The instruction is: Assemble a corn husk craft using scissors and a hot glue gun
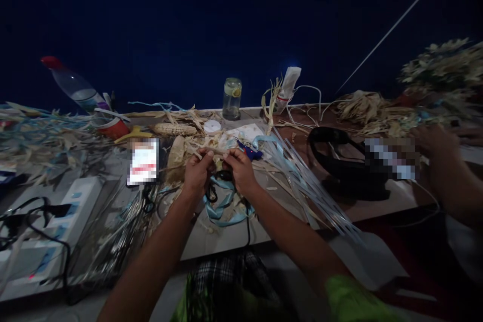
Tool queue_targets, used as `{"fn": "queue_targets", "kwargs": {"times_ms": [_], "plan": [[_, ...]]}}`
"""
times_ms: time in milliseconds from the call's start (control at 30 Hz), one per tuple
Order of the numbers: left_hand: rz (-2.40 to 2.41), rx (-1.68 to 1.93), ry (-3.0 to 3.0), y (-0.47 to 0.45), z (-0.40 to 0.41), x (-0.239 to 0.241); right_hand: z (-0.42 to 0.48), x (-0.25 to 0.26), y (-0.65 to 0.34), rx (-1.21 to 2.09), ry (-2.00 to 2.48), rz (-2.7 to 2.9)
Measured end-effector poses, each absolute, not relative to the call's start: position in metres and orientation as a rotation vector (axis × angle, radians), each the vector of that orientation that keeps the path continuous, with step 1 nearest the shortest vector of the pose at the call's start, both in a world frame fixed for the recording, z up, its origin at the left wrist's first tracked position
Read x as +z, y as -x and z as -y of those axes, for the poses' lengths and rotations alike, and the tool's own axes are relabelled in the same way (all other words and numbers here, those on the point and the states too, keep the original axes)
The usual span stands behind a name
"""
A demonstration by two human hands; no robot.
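Observation:
Between my two hands a narrow, pale strip of what looks like dried corn husk (218, 151) is stretched. One end is pinched by the thumb and fingers of my left hand (197, 172), and my right hand (240, 168) pinches the other. Just behind my right hand lies a blue glue gun (252, 152). Pale blue ribbon (222, 220) loops on the table below my hands. An ear of corn (175, 129) and a white disc (212, 126) lie beyond them. Husk scraps around my fingers are hard to tell apart in the dim light.
A lit phone (143, 162) stands left, near a bundle of thin wires (123, 231) and a white power strip (77, 201). Clear rods (320, 191) lie right, before a black strap-like object (339, 161). A glass jar (231, 99) stands behind. Another person's hand (433, 148) is at right.

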State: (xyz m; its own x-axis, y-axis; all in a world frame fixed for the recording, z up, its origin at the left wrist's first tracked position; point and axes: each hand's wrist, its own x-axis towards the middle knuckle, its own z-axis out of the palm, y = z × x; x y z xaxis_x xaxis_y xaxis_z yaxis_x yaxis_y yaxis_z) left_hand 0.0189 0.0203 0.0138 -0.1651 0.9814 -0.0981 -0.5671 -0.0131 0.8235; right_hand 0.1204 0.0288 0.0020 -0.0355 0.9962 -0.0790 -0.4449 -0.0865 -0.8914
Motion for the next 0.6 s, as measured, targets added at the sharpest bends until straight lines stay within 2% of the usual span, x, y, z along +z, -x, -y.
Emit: {"fn": "queue_targets", "kwargs": {"times_ms": [167, 433, 600], "plan": [[-0.912, 1.564, -0.592, -0.012, -0.023, 0.018, -0.029, 0.002, -0.128, 1.346, 1.027, 1.054], [-1.078, 1.623, -0.658, -0.005, -0.027, 0.010, -0.022, 0.023, -0.148, 0.548, 1.379, 2.285], [-1.084, 1.614, -0.681, -0.004, -0.029, 0.011, -0.015, 0.026, -0.147, 0.324, 1.495, 2.569]]}}
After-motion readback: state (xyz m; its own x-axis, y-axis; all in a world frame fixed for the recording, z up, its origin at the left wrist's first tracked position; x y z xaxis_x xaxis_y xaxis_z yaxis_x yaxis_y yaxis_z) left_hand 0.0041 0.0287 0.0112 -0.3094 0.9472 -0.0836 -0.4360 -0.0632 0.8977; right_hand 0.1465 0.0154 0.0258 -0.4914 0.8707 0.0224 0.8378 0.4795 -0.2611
